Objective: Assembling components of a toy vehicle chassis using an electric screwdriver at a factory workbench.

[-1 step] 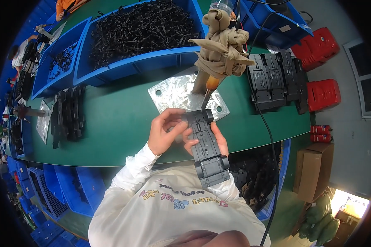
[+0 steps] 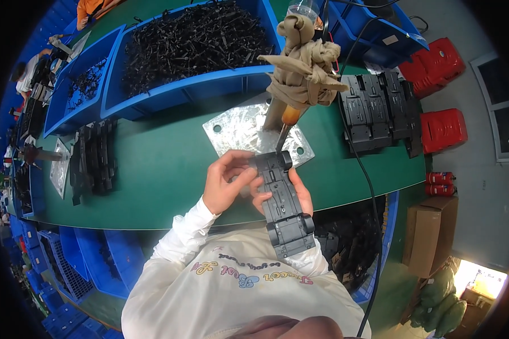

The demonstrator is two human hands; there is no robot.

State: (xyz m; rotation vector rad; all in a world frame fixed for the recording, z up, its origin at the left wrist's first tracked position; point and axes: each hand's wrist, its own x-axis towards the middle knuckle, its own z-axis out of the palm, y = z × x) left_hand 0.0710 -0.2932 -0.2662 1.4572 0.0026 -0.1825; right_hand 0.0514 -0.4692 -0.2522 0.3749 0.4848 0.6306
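Across my right hand (image 2: 304, 195) lies a long black plastic panel (image 2: 283, 198) with ribs and raised ends, tilted toward my body. That hand grips it from beneath, its fingers showing along both long edges. My left hand (image 2: 226, 183) has its fingers curled and pinched at the panel's upper left edge; whether a small piece is between the fingertips is hidden. Just above the panel's far end points the metal tip of a tool with an amber handle (image 2: 291, 116). Beige cloth (image 2: 305, 68) ties it to a post on a scuffed metal plate (image 2: 234, 127); I cannot tell whether tip and panel touch.
Blue bins (image 2: 186, 89) of small black parts stand at the far side of the green table (image 2: 158, 169). Black panels (image 2: 370, 110) are stacked at right, with more (image 2: 93, 161) at left. A black cable (image 2: 367, 178) hangs across the right side. A bin below the edge holds dark parts.
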